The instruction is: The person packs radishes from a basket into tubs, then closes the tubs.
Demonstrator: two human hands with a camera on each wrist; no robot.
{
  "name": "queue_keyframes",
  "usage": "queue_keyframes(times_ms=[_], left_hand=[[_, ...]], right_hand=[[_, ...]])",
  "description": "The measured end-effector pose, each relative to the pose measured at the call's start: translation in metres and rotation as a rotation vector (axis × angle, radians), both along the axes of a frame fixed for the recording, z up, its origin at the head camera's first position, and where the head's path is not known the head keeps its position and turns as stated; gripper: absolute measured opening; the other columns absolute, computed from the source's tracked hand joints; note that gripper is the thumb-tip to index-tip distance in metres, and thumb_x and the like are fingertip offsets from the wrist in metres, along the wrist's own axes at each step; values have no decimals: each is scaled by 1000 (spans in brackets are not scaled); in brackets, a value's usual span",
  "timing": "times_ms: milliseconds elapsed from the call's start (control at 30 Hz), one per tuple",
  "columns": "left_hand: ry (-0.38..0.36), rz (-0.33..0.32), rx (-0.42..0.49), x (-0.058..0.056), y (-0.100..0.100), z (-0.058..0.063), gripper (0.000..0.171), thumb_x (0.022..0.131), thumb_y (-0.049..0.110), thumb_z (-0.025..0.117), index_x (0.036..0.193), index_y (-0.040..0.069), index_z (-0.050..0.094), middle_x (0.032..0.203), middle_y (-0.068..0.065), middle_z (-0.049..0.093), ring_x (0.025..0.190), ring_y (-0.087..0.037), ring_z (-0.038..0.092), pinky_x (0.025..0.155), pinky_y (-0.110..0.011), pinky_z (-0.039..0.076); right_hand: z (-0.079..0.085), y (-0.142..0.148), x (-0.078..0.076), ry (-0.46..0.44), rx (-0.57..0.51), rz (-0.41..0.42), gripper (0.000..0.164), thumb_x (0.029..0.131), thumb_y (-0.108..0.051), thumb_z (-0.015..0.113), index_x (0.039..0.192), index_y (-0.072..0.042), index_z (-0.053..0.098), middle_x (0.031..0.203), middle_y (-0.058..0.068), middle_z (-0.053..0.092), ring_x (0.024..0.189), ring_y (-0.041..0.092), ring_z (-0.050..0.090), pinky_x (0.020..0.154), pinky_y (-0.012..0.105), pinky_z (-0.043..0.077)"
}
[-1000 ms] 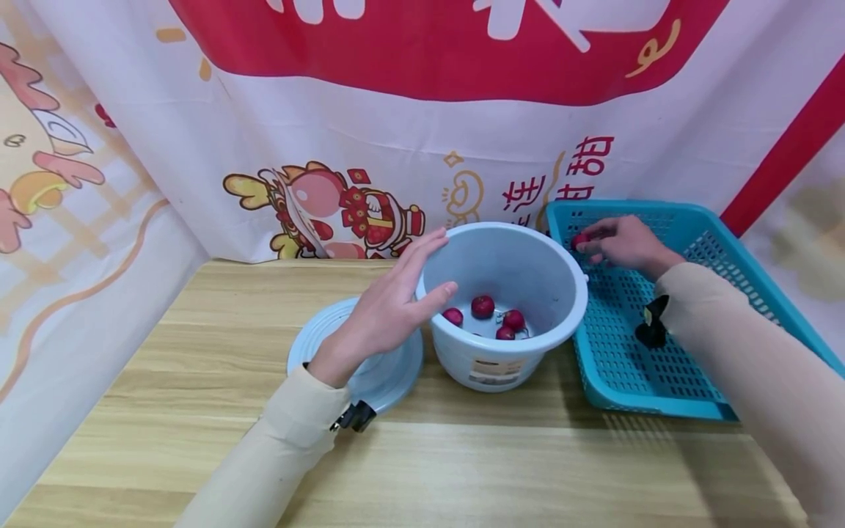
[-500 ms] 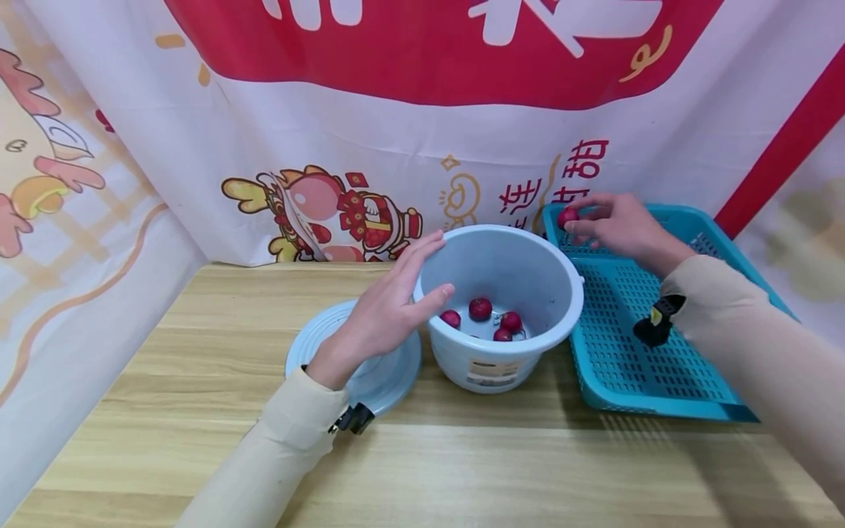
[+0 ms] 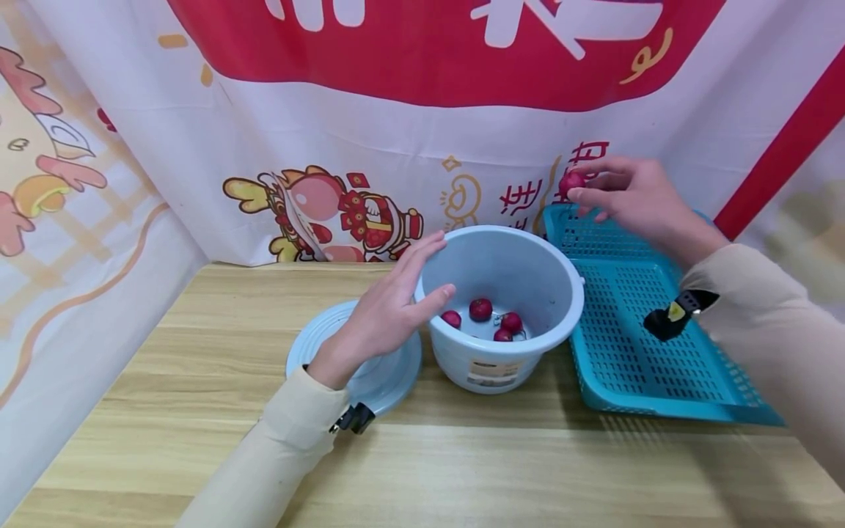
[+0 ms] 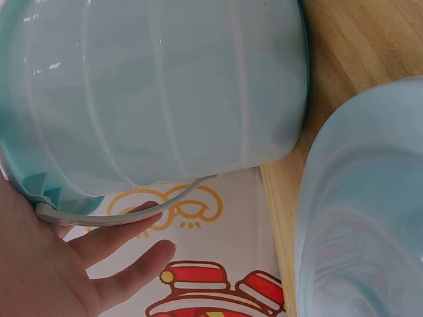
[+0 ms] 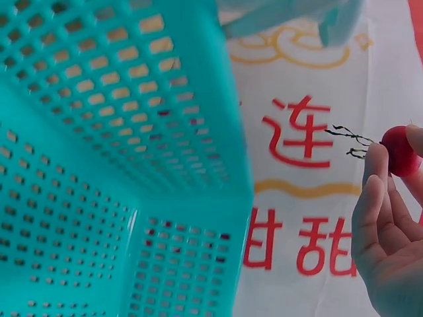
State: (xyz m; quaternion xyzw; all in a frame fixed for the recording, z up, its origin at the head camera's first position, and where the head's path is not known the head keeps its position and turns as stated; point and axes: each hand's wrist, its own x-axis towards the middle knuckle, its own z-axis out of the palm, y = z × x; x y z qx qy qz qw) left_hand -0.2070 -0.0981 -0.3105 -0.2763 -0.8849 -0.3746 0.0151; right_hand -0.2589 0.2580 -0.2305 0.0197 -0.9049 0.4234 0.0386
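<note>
My right hand (image 3: pixel 634 194) pinches a small round red radish (image 3: pixel 573 183) between thumb and fingertips, above the far left corner of the teal basket (image 3: pixel 597 396). Thin dark withered stems trail from the radish (image 5: pixel 400 152) in the right wrist view. At the left side of the light blue bucket (image 3: pixel 502 352), my left hand (image 3: pixel 389 308) rests against the rim with straight, spread fingers. The left wrist view has this hand (image 4: pixel 73 271) beside the bucket's handle (image 4: pixel 125 216). Several red radishes (image 3: pixel 480 309) lie on the bucket's bottom.
A round light blue lid (image 3: pixel 389 381) lies on the wooden table (image 3: pixel 198 381) under my left wrist. The basket stands close to the bucket's right side. A printed cloth (image 3: pixel 370 132) hangs behind the table.
My right hand has lifted the radish out of the basket, up above its far left rim. The left hand has stayed at the bucket.
</note>
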Motion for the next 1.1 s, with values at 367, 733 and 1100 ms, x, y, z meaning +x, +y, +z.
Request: queue_keyframes(times_ms=[367, 733, 1100], left_hand=[[5, 0, -3, 0, 0, 0, 76, 102, 61, 47, 169, 30, 26, 177, 17, 17, 159, -24, 37, 120, -68, 40], [-14, 1, -2, -1, 0, 0, 75, 102, 61, 47, 169, 34, 25, 177, 19, 16, 158, -24, 38, 120, -67, 40], [-5, -5, 2, 0, -1, 1, 75, 103, 61, 47, 169, 32, 25, 177, 18, 16, 158, -24, 38, 120, -67, 40]], right_hand=[[5, -32, 25, 99, -11, 86, 65, 91, -53, 78, 148, -26, 62, 135, 4, 70, 101, 12, 72, 77, 21, 62], [-18, -78, 31, 125, 119, 370, 46, 95, -21, 80, 140, -15, 68, 119, 13, 75, 93, 25, 73, 75, 29, 61], [-34, -89, 33, 148, 363, 446, 45, 96, -30, 79, 138, -18, 68, 119, 5, 77, 103, 22, 72, 84, 44, 65]])
